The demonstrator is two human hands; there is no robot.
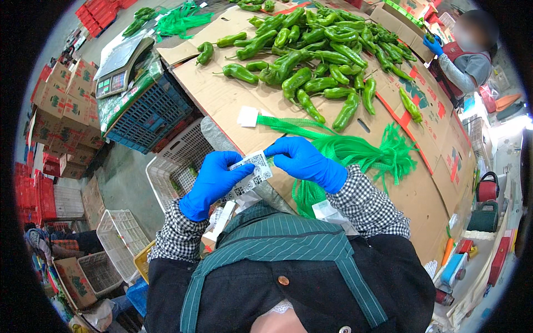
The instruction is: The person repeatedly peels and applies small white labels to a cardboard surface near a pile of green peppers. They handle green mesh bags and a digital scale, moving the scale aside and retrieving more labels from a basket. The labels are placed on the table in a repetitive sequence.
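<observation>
Left hand: the blue-gloved left hand point(214, 182) had its grip closed on a white printed label point(251, 178), thumb over its face.
Right hand: the right hand point(305, 161), also in a blue glove, had thumb and forefinger drawn together at the label's upper right corner; whether that grip pinched the edge was too small to tell.
Label: it sat tilted between the two hands, in front of the apron point(277, 241) and above the near edge of the table.
Green netting: a bundle of green mesh point(355, 147) lay on the table just beyond the right hand, its loose ends fanned out to the right.
White tag: a blank-looking white tag point(248, 116) lay at the left end of the netting.
Peppers: a large heap of green peppers point(322, 55) covered the far part of the cardboard-topped table point(419, 222); one single pepper point(410, 105) lay apart on the right.
Left side: a scale point(115, 62) stood on a blue crate point(150, 114).
</observation>
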